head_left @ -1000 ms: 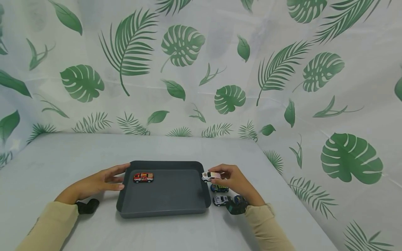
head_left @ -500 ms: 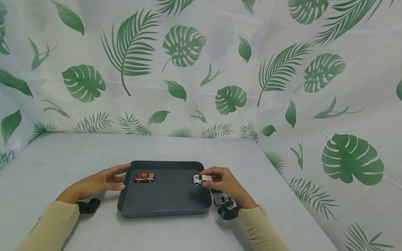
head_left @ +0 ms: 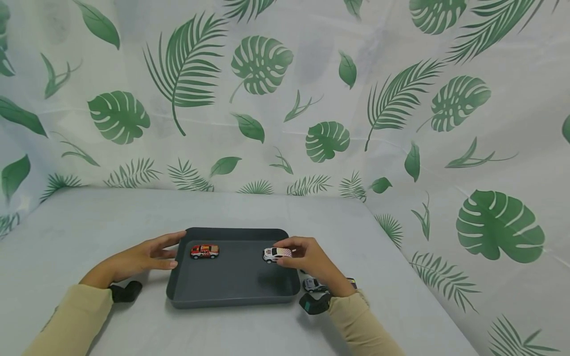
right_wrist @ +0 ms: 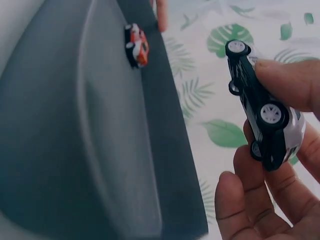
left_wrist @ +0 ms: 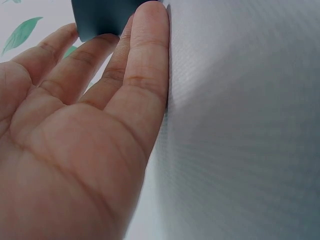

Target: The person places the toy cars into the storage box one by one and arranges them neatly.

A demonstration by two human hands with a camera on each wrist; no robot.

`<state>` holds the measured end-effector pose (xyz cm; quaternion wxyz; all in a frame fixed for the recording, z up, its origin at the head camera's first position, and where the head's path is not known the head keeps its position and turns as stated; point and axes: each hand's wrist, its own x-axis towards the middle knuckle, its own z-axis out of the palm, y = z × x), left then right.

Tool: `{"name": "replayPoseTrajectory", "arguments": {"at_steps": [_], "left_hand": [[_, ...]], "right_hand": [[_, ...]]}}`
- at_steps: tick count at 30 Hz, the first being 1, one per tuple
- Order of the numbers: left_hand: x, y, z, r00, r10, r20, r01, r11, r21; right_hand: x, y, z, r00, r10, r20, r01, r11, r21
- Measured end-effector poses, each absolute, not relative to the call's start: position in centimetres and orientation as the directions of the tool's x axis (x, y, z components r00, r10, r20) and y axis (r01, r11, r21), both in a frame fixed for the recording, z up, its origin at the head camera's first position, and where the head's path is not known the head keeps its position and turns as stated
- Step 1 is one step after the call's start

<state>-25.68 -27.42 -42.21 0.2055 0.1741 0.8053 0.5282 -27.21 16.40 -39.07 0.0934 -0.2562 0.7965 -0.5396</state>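
Observation:
A white toy car (head_left: 276,254) is pinched between the thumb and fingers of my right hand (head_left: 307,257), held above the right part of a dark grey tray (head_left: 231,300). In the right wrist view the toy car's black underside (right_wrist: 255,105) and wheels face the camera. A red toy car (head_left: 205,251) sits inside the tray, near its far left corner. My left hand (head_left: 138,259) touches the tray's left side with extended fingers. The left wrist view shows that hand's palm (left_wrist: 75,150) and fingers against the dark tray edge (left_wrist: 102,20).
Right of the tray, a silver toy car (head_left: 313,285) stands on the white table (head_left: 240,331), partly hidden by my right wrist. Another toy car (head_left: 352,282) barely shows behind the wrist. A leaf-patterned sheet (head_left: 267,113) hangs behind the table.
My right hand has carried the white toy car leftward, from over the tray's right rim to above its inside. My left hand, the tray and the red toy car have stayed in place.

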Motion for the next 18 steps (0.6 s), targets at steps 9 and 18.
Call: {"name": "replayPoseTrajectory", "arguments": {"at_steps": [9,18], "left_hand": [[-25.8,-27.4,-42.2,-0.858,0.49,-0.156,0.058,0.394,0.917],[-25.7,-27.4,-42.1,-0.859,0.486,-0.16,0.053,0.397,0.916]], "right_hand": [[-26.8,14.9,-38.9,-0.862,-0.496,0.098,-0.238,0.226,-0.945],[-26.5,13.4,-39.4,-0.872,-0.476,0.111,-0.247,0.234,-0.94]]}}
